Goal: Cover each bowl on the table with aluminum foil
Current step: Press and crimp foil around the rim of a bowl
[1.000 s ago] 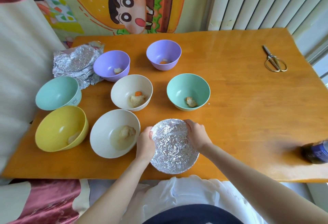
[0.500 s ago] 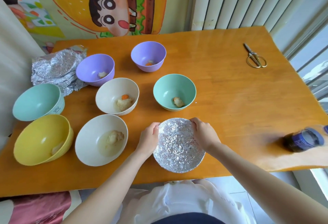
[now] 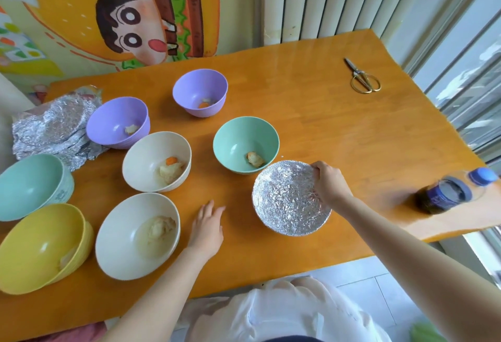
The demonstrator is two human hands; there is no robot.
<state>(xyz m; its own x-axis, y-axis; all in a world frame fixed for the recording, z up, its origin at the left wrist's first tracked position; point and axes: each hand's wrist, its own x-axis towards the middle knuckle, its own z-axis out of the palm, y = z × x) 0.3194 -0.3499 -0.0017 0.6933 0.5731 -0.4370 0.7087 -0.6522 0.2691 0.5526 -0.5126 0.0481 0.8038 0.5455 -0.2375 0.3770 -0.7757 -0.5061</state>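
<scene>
Brightness: bright, even daylight over the wooden table (image 3: 339, 138).
Source: the window (image 3: 477, 70) on the right, blown out to pale white.
Glare: broad sheen on the tabletop's far right; glitter on the foil-covered bowl (image 3: 287, 198).
Shadows: soft and short, falling leftward from the bottle (image 3: 450, 192).
Blur: the bottle is smeared; the lower corners are soft.
Distortion: wide-angle stretch; the yellow bowl (image 3: 40, 246) at left looks elongated, and the table edges bow.

Foil-covered bowl (image 3: 284, 198) right of open bowls (image 3: 122, 233), foil sheets (image 3: 54, 127) far left, scissors (image 3: 362, 78) behind
</scene>
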